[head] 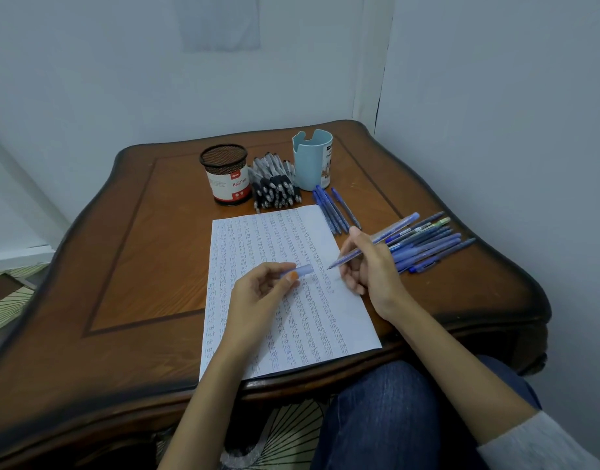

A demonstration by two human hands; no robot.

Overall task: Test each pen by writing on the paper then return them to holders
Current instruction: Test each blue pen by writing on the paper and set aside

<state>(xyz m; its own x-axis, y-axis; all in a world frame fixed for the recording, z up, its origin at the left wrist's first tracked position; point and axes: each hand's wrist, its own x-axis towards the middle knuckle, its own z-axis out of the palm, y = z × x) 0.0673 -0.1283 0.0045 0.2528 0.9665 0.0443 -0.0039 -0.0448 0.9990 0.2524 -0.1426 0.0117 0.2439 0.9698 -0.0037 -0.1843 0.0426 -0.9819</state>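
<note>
Pale walls close round a brown wooden desk [129, 266], where a paper [257, 239] full of written rows lies at the near edge. Behind it stand a mesh holder [225, 178] and a blue holder [312, 161] with a heap of black pens [274, 188] between them, and blue pens [427, 242] lie right of the sheet. The right hand [369, 266] grips a pen [376, 239] with its tip down at the paper, while the left hand [261, 286] pinches the cap [303, 269] over the sheet.
</note>
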